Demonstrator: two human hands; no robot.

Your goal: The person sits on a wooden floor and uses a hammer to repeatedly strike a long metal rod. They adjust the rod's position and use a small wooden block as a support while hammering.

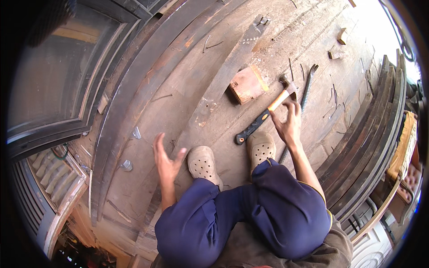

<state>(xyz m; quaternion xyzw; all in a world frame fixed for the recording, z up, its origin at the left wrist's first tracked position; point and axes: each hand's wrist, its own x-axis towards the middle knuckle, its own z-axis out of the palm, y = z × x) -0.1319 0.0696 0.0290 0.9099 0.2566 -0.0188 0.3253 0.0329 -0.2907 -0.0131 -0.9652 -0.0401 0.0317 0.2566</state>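
My left hand (167, 161) is held over the wooden floor, beside a beige clog, with its fingers spread and nothing in them. Fingers apart and bent, my right hand (289, 125) hovers by the claw hammer (258, 123) and holds nothing. The hammer lies on the boards, its steel head pointing away and its black and orange grip near my right foot. Just right of it is a dark pry bar (307, 88), partly hidden behind my right hand. A wooden block (247, 85) rests against a long dark plank (219, 87) left of the hammer.
Long dark boards (145, 78) lie at the left, next to a framed glass panel (49, 76). More boards are stacked (368, 134) at the right. Several bent nails (333, 96) and small wood offcuts (342, 36) are scattered about. A clear plastic piece (127, 165) sits at the left.
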